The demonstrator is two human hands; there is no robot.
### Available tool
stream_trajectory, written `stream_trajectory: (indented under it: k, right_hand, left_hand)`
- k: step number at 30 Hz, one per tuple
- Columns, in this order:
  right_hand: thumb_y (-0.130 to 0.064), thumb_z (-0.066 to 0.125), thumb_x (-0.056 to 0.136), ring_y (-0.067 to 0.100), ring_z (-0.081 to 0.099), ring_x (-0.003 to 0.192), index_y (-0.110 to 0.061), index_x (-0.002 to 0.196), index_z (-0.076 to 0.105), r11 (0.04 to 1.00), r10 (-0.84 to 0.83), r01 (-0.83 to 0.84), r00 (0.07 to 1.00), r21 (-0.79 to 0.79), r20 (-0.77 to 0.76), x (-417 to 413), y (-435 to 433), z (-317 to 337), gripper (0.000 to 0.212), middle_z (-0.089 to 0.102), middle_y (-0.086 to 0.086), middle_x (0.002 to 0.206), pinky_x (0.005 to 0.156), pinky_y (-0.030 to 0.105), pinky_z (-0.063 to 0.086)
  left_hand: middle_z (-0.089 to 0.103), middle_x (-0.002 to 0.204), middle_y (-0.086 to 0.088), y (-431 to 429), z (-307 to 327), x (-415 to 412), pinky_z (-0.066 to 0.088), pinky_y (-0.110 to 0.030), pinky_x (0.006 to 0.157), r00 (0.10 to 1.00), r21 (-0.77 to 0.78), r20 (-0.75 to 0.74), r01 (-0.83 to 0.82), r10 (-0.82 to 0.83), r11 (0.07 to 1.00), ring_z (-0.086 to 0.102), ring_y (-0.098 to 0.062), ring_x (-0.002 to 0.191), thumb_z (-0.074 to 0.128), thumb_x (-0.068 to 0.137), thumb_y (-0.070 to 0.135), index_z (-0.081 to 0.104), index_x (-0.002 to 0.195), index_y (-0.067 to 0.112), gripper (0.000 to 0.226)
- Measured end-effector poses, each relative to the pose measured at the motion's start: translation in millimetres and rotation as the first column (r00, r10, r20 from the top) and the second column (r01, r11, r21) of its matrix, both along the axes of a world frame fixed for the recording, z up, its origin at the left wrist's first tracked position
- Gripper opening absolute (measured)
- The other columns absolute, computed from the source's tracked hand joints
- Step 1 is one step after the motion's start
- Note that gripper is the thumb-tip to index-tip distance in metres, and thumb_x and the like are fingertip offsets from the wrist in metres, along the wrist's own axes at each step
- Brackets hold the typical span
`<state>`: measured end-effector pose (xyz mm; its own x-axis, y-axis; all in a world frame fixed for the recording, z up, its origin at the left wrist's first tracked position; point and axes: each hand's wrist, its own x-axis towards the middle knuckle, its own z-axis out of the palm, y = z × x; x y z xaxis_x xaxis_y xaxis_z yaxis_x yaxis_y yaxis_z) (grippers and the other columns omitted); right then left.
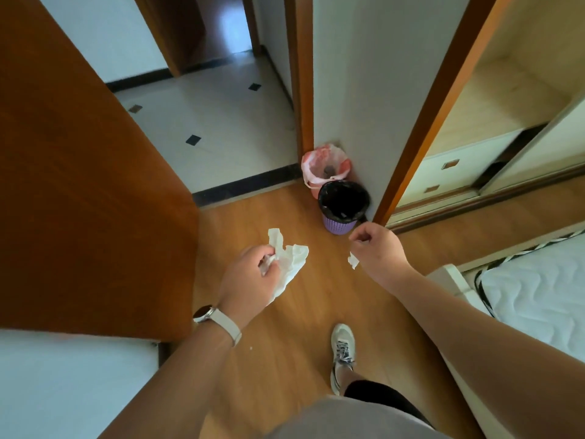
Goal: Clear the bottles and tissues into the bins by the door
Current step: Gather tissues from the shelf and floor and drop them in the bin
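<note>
left hand [250,274] fingers clenched on crumpled tissue [289,261]; right hand [376,248] pinching tissue scrap [353,260]; purple bin [343,206] ahead.

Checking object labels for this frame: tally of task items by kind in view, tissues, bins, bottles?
Tissues: 2, a big crumpled tissue in the left hand and a small tissue scrap in the right hand.
Bins: 2, a purple bin with a black liner and a pink bin behind it.
Bottles: 0 in view.
Total: 4
</note>
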<state>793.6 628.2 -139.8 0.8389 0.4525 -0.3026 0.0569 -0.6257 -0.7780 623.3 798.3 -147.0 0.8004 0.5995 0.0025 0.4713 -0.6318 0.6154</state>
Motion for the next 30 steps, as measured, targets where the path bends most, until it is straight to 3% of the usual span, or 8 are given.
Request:
stream_trajectory:
  k: [5,12,16,23,30]
  right_hand:
    - [-0.011,0.058,0.091,0.008,0.060,0.076,-0.025,0.090,0.062,0.999,0.041,-0.041,0.999,-0.003,0.000,88.0,18.2,-5.7,0.014,0.063,-0.006,0.083,0.058,0.012,0.042]
    - [-0.012,0.059,0.090,0.013,0.061,0.081,-0.023,0.097,0.064,0.999,-0.050,0.051,0.998,0.018,-0.036,169.5,32.6,-12.3,0.014,0.063,-0.003,0.090,0.063,0.017,0.047]
    - [-0.012,0.058,0.087,0.012,0.061,0.082,-0.025,0.094,0.065,0.995,-0.096,0.095,0.995,-0.017,-0.041,201.0,51.9,-25.4,0.016,0.064,-0.006,0.088,0.060,0.016,0.043]
    - [-0.011,0.057,0.085,0.014,0.062,0.076,-0.028,0.088,0.064,0.976,-0.198,0.191,0.978,-0.100,-0.060,248.8,109.6,-42.7,0.018,0.064,-0.006,0.086,0.057,0.018,0.042]
    - [-0.010,0.056,0.079,0.013,0.060,0.079,-0.028,0.083,0.064,0.919,-0.368,0.359,0.930,-0.161,-0.025,301.7,168.9,-39.8,0.020,0.065,-0.008,0.084,0.065,0.023,0.045]
  left_hand:
    - [0.059,0.095,0.009,20.6,1.9,88.6,0.041,-0.014,0.064,0.999,0.038,-0.039,0.013,-0.012,0.999,0.056,-0.010,0.084,0.059,0.091,0.022,0.066,0.105,0.018,0.016]
    - [0.062,0.112,0.010,40.9,2.3,181.6,0.048,-0.012,0.069,0.991,0.015,-0.120,0.060,-0.058,0.998,0.057,-0.007,0.092,0.055,0.096,0.034,0.062,0.119,0.024,0.026]
    - [0.059,0.112,0.011,73.9,-8.2,234.6,0.045,-0.012,0.066,0.990,-0.007,-0.116,0.084,-0.085,0.996,0.055,-0.007,0.091,0.057,0.095,0.032,0.062,0.118,0.024,0.024]
    - [0.063,0.107,0.005,138.8,-41.7,312.3,0.057,-0.036,0.078,0.965,-0.055,-0.122,0.229,-0.234,0.972,0.059,-0.013,0.091,0.060,0.093,0.027,0.065,0.111,0.021,0.020]
    - [0.062,0.103,0.007,225.6,-48.6,406.9,0.055,-0.034,0.073,0.906,-0.048,-0.119,0.402,-0.405,0.914,0.059,-0.013,0.087,0.058,0.093,0.029,0.065,0.107,0.023,0.017]
